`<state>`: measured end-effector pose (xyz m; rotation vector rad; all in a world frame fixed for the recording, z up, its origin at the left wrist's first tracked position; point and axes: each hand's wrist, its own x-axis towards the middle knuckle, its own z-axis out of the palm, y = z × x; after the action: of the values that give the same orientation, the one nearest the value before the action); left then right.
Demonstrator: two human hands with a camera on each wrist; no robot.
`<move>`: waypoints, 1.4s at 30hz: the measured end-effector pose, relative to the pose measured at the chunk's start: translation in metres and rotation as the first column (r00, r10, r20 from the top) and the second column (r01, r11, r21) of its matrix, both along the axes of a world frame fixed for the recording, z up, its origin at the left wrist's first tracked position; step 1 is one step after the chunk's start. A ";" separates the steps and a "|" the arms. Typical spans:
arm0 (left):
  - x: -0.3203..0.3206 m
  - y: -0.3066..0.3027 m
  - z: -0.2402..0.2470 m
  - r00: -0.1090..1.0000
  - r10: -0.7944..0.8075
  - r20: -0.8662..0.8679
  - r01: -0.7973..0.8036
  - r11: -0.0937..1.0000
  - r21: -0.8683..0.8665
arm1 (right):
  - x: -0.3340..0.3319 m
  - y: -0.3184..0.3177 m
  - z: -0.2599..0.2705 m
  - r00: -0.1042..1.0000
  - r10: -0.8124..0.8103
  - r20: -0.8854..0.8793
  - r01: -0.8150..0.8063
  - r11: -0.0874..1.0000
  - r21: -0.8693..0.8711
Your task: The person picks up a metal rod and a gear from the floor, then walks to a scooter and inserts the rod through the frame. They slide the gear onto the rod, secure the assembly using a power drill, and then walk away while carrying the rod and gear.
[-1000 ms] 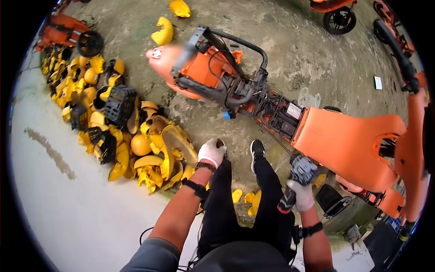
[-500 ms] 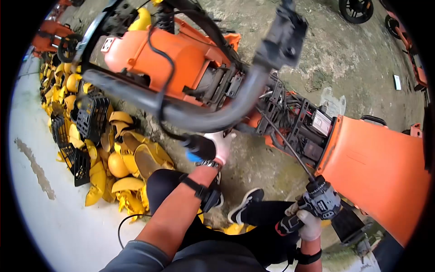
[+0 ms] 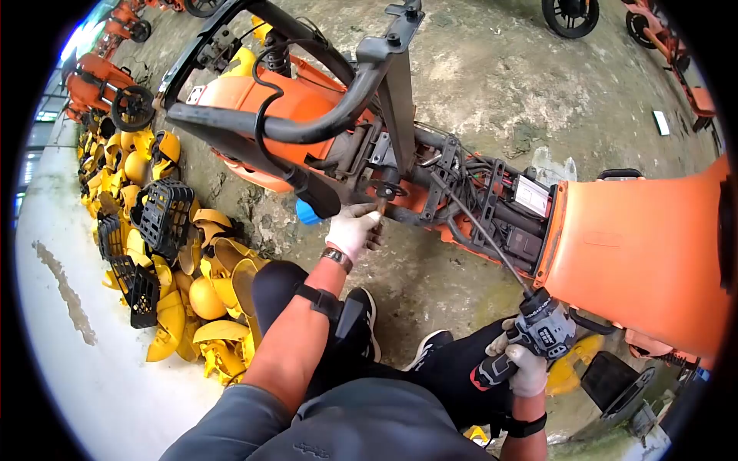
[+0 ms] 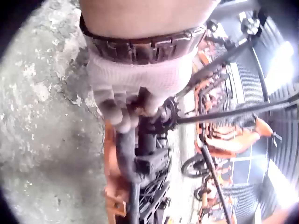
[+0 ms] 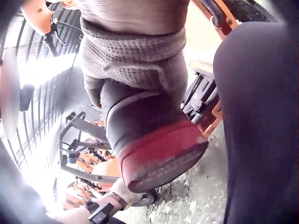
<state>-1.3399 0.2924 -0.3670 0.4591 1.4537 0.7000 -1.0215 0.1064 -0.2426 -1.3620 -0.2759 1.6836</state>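
Note:
My gloved left hand [image 3: 355, 232] pinches a small brown part [image 3: 382, 205] at the orange vehicle's dark frame, just below a dark disc [image 3: 388, 189]. In the left wrist view the curled fingers of the left hand [image 4: 135, 93] stand beside a toothed disc [image 4: 169, 115]. The right hand [image 3: 526, 364] grips a grey power drill [image 3: 544, 330], whose long thin shaft [image 3: 484, 234] reaches over the exposed frame. Close in the right wrist view, the drill's red and black base [image 5: 159, 149] sticks out from under the right hand [image 5: 135, 60].
Yellow broken shells [image 3: 206, 298] and black crates [image 3: 164, 217] are heaped along the pale wall [image 3: 69, 230] at left. A bent black tube [image 3: 307, 127] arches over the vehicle. The orange body panel [image 3: 638, 261] lies at right, with a black bin-like part [image 3: 611, 380] below it.
The left hand has moved from beside the yellow heap up to the vehicle frame. The view has come closer to the vehicle, and the right hand still grips the drill.

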 end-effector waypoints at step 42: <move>0.019 -0.027 -0.031 0.819 -0.093 -0.567 0.198 0.972 0.127 | -0.017 0.092 0.051 0.826 0.411 0.385 -0.415 0.907 -0.078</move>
<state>-1.3213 0.2653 -0.3979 0.9722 1.8843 0.5987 -1.0383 0.1979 -0.1914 -1.7215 -0.8674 1.7281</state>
